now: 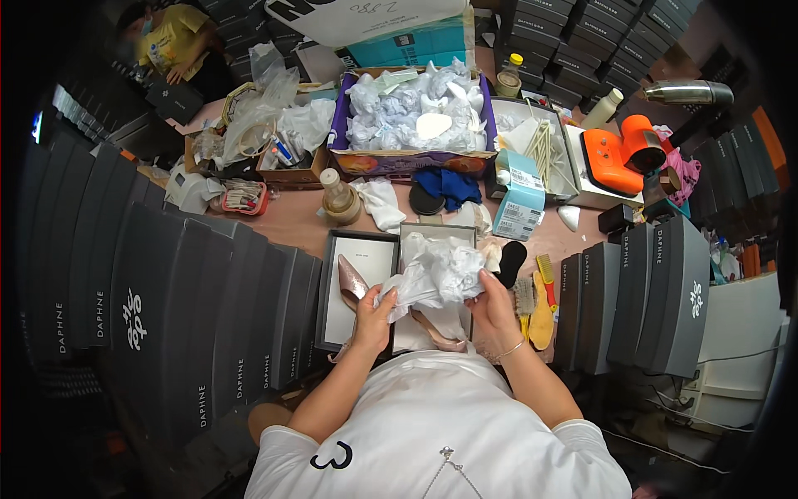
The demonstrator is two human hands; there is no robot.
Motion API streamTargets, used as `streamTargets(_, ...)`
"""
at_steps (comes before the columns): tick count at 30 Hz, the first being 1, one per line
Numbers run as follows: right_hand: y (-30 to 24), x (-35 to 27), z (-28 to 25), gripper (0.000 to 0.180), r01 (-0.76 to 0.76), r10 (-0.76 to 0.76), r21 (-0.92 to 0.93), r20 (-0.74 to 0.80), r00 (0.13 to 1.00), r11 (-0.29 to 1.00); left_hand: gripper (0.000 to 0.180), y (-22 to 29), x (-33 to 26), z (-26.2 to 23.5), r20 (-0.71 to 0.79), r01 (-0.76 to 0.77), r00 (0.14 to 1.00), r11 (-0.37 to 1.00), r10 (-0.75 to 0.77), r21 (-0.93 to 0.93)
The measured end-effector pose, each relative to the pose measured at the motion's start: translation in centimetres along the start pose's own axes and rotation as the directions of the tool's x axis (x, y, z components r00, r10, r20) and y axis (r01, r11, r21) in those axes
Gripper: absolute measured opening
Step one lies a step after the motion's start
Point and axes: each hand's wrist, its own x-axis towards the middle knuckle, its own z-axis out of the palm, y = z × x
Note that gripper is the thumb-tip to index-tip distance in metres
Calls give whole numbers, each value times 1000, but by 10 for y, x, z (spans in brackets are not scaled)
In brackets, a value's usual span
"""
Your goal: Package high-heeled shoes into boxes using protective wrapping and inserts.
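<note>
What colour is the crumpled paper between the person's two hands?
White; the crumpled paper shows best in the head view.

The left hand [373,323] and right hand [496,312] hold crumpled white paper [445,270] over what seems an open shoebox [449,230].

tissue [453,270]: crumpled matt paper | shoe [355,287]: glittery sheen | shoeboxes [170,333]: matt card | orange device [608,162]: glossy plastic

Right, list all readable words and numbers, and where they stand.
Wording isn't copied here, only its places:
White capitals and script: dark grey shoe boxes, readable.
Large black print and handwriting: white carton flap.
Black curved character: white shirt.
Fine print: pale blue label cards, too small.
Tiny line: left open box, too small.
</note>
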Motion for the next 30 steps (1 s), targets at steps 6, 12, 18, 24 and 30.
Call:
streamTargets(6,7,-6,-19,30,363,-281,-650,232,931,668,56,3,-11,-22,167,-221,975,667,146,712)
streamTargets(12,43,-5,-6,53,594,-126,-752,644,755,-287,74,32,7,39,378,-412,908,222,181,884)
streamTargets(18,38,-3,-1,30,628,-17,-773,632,775,-96,67,-9,72,20,175,75,931,637,-321,767)
streamTargets(24,24,-10,-31,24,412,-359,-802,265,895,434,22,-6,64,1,79,-2,996,884,-40,467)
streamTargets(30,-16,-6,-56,39,376,-306,-689,229,924,619,17,13,61,-35,21,0,1000,996,-2,94)
